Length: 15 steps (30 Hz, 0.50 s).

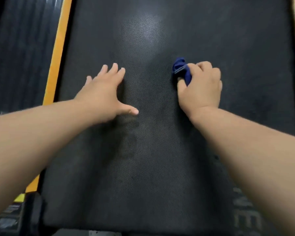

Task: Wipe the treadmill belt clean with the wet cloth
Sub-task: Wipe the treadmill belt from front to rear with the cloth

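The wiping is in progress: the right hand [200, 87] clenches the bunched blue cloth [181, 69] on the middle of the belt [152, 159], the left hand [104, 92] lies open and flat on it, and the next stroke likely needs steady pressure

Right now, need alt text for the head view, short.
A person's right hand presses a bunched blue cloth onto a black textured treadmill belt, while the left hand rests open and flat on the belt beside it. Yellow side rails border the belt.
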{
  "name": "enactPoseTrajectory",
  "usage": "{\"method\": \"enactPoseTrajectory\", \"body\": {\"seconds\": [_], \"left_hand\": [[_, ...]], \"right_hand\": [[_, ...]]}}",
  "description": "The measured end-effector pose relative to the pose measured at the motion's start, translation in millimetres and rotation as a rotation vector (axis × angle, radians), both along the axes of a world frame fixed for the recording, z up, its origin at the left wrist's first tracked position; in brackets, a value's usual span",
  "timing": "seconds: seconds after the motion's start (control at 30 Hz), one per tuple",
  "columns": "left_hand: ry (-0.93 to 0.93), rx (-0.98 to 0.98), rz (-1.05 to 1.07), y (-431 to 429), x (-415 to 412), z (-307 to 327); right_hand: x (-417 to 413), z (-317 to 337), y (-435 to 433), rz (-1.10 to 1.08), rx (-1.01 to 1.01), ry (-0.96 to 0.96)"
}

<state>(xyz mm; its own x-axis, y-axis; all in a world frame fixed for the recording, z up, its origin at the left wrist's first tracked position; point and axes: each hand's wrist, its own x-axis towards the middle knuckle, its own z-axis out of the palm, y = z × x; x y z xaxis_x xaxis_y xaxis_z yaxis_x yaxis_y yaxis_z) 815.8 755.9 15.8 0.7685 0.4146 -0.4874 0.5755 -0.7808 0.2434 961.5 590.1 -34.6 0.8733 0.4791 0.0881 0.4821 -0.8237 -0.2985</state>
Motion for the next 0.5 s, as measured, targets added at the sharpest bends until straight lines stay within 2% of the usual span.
{"method": "enactPoseTrajectory", "body": {"seconds": [0.1, 0.17, 0.23, 0.27, 0.37, 0.43, 0.5], "left_hand": [[0.059, 0.003, -0.100, -23.0, 23.6, -3.9], [0.124, 0.015, -0.136, -40.6, 34.5, -10.9], [0.172, 0.073, -0.151, -47.8, 37.6, -17.8], [0.179, 0.089, -0.148, -48.2, 37.0, -20.1], [0.160, 0.077, -0.132, -47.0, 34.1, -25.6], [0.170, 0.087, -0.140, -47.1, 35.3, -24.7], [0.190, 0.109, -0.140, -48.5, 38.2, -22.9]], "right_hand": [[-44.3, -4.7, -26.5, 0.293, 0.115, -0.031], [-36.2, 0.8, -41.8, 0.575, 0.076, -0.051], [-2.5, 4.4, -39.7, 0.700, -0.031, -0.136], [17.2, 5.5, -32.9, 0.615, -0.054, -0.159], [68.4, 9.5, -11.7, 0.128, -0.101, -0.048], [62.5, 8.3, -9.5, 0.076, -0.081, -0.023], [25.1, 5.2, -22.5, 0.183, 0.005, -0.041]]}}
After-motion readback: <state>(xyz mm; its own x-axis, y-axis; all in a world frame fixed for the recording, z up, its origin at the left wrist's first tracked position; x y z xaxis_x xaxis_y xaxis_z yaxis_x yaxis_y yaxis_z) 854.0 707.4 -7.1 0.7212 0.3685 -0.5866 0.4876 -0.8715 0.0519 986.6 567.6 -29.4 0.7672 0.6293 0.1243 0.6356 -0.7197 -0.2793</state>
